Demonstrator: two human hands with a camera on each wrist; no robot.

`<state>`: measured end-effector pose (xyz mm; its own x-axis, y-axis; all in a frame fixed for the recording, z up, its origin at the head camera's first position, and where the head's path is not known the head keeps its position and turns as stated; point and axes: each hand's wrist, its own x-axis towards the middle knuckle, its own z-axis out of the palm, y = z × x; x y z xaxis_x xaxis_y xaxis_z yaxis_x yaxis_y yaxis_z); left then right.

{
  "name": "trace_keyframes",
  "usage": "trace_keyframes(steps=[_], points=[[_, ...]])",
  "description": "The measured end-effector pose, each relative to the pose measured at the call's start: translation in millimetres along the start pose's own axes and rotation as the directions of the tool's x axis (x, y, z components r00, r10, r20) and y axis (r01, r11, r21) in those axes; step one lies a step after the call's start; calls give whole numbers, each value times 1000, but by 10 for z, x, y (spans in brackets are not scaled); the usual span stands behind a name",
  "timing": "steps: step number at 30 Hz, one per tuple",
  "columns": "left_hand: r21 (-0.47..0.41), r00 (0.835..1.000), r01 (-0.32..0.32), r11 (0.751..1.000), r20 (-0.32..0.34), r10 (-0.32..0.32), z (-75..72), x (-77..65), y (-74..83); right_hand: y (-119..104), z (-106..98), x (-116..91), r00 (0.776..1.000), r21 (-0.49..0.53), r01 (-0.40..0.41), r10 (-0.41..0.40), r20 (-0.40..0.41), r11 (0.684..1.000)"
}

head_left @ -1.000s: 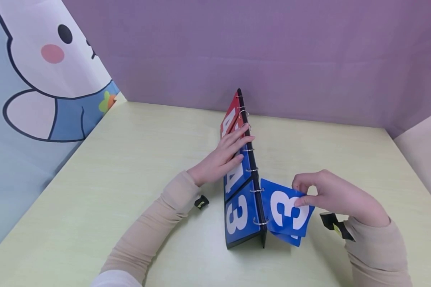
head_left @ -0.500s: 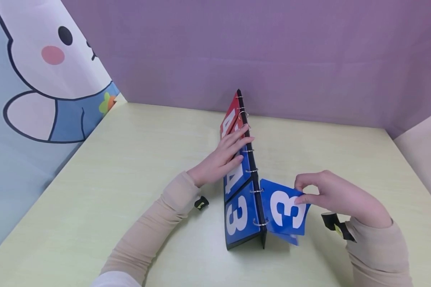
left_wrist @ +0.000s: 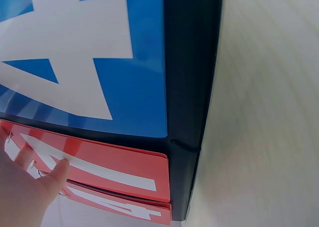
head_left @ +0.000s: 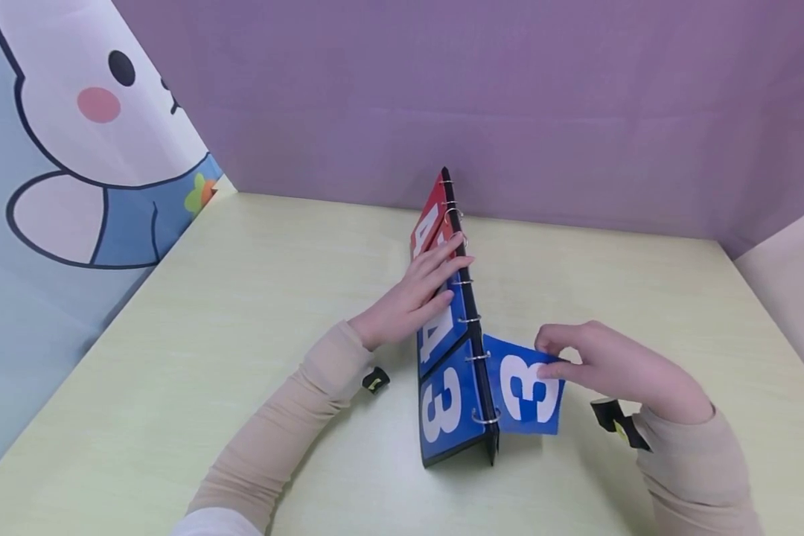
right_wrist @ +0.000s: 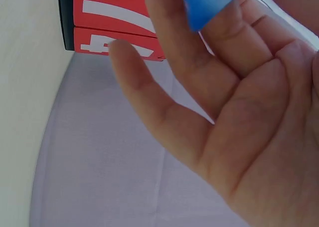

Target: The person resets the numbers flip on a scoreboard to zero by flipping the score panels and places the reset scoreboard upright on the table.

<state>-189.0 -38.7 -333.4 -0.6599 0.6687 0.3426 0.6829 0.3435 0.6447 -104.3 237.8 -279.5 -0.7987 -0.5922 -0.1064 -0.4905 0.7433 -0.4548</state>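
A flip scoreboard (head_left: pixel 450 406) stands like a tent on the table, its black spine with metal rings running away from me. Blue number cards hang at the near end, red cards (left_wrist: pixel 99 169) at the far end. My left hand (head_left: pixel 409 301) rests on its left face and top edge near the middle, fingers extended over the spine. On the right side, my right hand (head_left: pixel 599 365) pinches the outer corner of a blue card (head_left: pixel 525 391) with a white 3, between thumb and fingers. That card sticks out sideways from its rings. In the right wrist view a blue card corner (right_wrist: pixel 207 7) shows between the fingers.
The pale wooden table (head_left: pixel 295 260) spreads out on both sides of the scoreboard. A purple cloth (head_left: pixel 509 112) hangs behind it, and a cartoon-printed cloth (head_left: pixel 74 186) is at the left. Dark straps are at both wrists.
My right hand has shifted slightly left toward the scoreboard, bringing the blue card with it. A second card that showed beneath it is now out of sight. My left hand stays put.
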Motion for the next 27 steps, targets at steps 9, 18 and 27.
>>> trace_keyframes(steps=[9,18,27], points=[[1,1000,-5,1000,0,5,-1,9,-3,44,-98,-169,954,-111,-16,-18,-299,994],[5,1000,-1,1000,-6,1,-5,-18,-31,30,-130,-230,929,35,-17,29,-369,999],[19,1000,-16,1000,-10,16,3,-5,-27,39,-200,-511,921,303,-77,184,-343,950]])
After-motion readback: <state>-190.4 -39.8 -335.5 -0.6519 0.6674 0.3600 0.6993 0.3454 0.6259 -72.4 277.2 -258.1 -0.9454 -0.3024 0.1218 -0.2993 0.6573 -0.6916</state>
